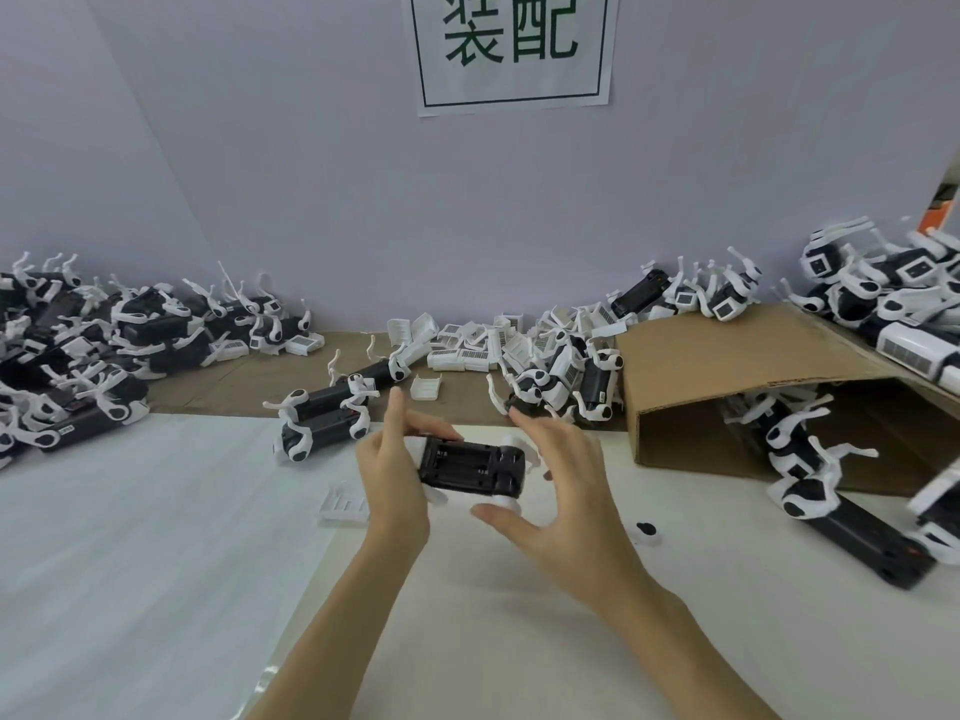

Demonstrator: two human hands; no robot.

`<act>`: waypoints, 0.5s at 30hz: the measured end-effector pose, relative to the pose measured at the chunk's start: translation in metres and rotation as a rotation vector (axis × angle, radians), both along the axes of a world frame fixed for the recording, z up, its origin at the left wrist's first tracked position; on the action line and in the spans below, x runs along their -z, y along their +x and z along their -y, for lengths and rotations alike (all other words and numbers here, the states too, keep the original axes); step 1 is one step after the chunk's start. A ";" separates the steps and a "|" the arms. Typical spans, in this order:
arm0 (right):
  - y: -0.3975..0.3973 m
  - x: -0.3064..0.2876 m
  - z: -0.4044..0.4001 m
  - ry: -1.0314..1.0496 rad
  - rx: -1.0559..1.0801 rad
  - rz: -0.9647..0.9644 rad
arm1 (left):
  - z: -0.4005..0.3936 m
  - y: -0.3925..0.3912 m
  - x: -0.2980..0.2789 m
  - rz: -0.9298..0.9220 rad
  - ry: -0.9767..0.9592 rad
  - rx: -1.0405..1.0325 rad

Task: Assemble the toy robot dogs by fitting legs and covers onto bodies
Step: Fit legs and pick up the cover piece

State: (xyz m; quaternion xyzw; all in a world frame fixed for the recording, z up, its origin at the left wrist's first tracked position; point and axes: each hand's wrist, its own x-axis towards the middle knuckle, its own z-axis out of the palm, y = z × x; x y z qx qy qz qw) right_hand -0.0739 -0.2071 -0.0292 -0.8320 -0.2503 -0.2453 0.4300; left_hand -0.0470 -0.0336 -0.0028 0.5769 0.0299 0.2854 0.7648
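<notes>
A black toy dog body [470, 467] with its battery bay facing up sits between my hands above the table's middle, with white leg parts at its right end. My left hand [395, 467] grips the body's left end, index finger pointing up. My right hand [558, 485] hovers at the right end with fingers spread and relaxed, its thumb just below the white leg; whether it touches the body is unclear. A white cover [344, 505] lies on the table left of my left wrist. A small black-and-white leg piece [648, 532] lies to the right.
Heaps of legged dog bodies lie at the left [67, 356] and far right [883, 293]. White covers [483, 345] pile along the back wall. An open cardboard box [727, 381] lies on its side at right with dogs spilling out. Two bodies [332, 413] lie just beyond my hands.
</notes>
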 end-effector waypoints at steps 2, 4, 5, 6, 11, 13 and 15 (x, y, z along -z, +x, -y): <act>0.001 0.002 0.001 -0.054 -0.019 -0.034 | -0.004 -0.002 -0.001 0.075 0.067 0.066; 0.001 0.002 0.003 -0.049 -0.005 -0.005 | -0.003 -0.005 -0.002 0.086 0.047 0.161; 0.002 0.001 0.005 -0.047 0.018 0.031 | -0.002 -0.006 -0.003 0.091 0.016 0.205; 0.002 0.000 0.007 -0.057 0.041 0.085 | 0.000 -0.007 -0.004 0.094 -0.013 0.233; 0.000 -0.003 0.007 -0.086 0.053 0.200 | 0.002 -0.007 -0.007 0.078 -0.112 0.228; -0.003 -0.002 0.003 -0.085 0.055 0.173 | 0.000 -0.005 -0.009 0.013 -0.153 0.191; -0.006 -0.001 -0.001 -0.058 0.074 0.103 | -0.003 -0.004 -0.010 -0.038 -0.133 0.193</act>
